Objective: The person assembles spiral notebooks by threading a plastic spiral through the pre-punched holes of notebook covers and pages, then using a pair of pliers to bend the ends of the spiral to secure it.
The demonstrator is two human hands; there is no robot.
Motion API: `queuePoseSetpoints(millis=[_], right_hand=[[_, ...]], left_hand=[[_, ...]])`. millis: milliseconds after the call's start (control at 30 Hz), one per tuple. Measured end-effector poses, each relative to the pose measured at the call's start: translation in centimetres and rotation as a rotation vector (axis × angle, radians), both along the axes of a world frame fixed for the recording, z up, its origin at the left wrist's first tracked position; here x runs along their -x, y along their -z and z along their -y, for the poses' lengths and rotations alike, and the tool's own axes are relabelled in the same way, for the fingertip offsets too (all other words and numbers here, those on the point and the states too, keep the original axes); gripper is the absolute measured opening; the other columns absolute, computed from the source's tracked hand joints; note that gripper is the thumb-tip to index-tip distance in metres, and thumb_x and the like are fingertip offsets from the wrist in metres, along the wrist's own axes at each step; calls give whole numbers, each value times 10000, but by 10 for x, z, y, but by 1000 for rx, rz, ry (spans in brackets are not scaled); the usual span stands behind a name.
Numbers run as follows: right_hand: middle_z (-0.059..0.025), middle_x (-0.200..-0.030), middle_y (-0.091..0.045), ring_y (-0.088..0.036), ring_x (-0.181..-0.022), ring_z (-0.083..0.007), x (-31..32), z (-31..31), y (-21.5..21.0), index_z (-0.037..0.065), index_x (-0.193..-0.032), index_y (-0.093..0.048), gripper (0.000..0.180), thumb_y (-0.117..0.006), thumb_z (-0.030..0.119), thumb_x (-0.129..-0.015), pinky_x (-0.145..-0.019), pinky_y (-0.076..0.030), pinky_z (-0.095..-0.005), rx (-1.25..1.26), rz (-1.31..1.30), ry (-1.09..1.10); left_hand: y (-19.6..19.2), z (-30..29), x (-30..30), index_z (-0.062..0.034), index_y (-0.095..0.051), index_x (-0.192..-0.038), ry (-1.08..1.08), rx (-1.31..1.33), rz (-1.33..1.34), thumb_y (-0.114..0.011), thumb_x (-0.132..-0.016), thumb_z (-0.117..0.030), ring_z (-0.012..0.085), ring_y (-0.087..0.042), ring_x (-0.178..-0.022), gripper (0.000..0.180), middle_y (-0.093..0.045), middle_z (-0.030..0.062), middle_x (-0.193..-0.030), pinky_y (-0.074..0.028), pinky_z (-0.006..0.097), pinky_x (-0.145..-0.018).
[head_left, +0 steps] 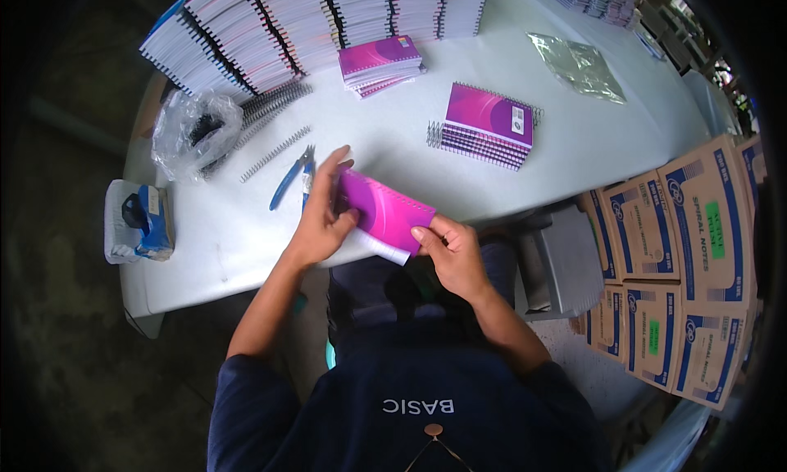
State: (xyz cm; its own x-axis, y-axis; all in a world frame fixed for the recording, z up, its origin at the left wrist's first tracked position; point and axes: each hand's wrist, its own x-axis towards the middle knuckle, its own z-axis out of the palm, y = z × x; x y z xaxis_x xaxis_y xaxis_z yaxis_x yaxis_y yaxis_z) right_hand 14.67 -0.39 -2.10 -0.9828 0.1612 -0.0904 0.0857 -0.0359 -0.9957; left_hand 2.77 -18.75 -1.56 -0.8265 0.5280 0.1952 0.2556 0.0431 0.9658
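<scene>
Purple-and-magenta spiral-bound notebook sat between both hands at the near edge of the white desk, tilted, cover up. Left hand gripped its left end, where the wire binding ran, fingers curled over the top edge and thumb on the cover. Right hand pinched the lower right corner, thumb on top, other fingers underneath. A white page edge showed below the cover.

Just left of the left hand: blue-handled pliers flat on the desk. Past them, loose metal binding coils, and a crumpled clear plastic bag with dark parts inside.

Mid-desk, well apart from the hands: short stack of finished purple notebooks with wire spines. Smaller purple stack behind it. Far edge held long rows of white-paged bound notebooks standing on edge. Crumpled clear wrapper at the far right of the desk.

Left desk edge: blue object on a white cloth, couldn't tell what kind.

Right of the person, off the desk: brown cardboard cartons with blue print, stacked, and a grey box next to them.
</scene>
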Motion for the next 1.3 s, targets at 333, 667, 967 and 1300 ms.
queuePoseSetpoints(millis=[333,667,967,1300], right_hand=[[-84,-1053,-629,-559,-923,-105,80,-31,30,34,-977,-511,324,-742,8,-752,-821,-463,-262,-63,-288,-76],[-78,-923,-691,-613,-840,-96,93,-31,32,-18,-1007,-674,227,-716,41,-791,-768,-499,-244,-30,-160,-160],[-80,-1001,-687,-611,-892,-104,91,-28,21,-3,-1081,-665,241,-658,70,-851,-804,-487,-245,-74,-388,-109],[-74,-1034,-679,-600,-938,-103,88,-32,21,6,-1099,-661,237,-620,30,-867,-851,-468,-238,-29,-388,-107]], left_hand=[[22,-20,15,-32,-368,-1323,-99,-195,235,-502,-808,61,134,-492,-997,540,-503,62,-1062,-397,256,-901],[20,-8,28,-36,-412,-1245,19,180,129,-475,-795,112,172,-504,-1025,478,-486,88,-1126,-401,287,-916],[6,66,111,-24,-569,-1015,-346,661,-476,-534,-912,-186,272,-594,-821,195,-605,119,-889,-458,351,-757],[-12,39,48,-40,-595,-762,-3,410,91,-444,-973,-430,74,-380,-543,469,-427,-25,-615,-329,238,-508]])
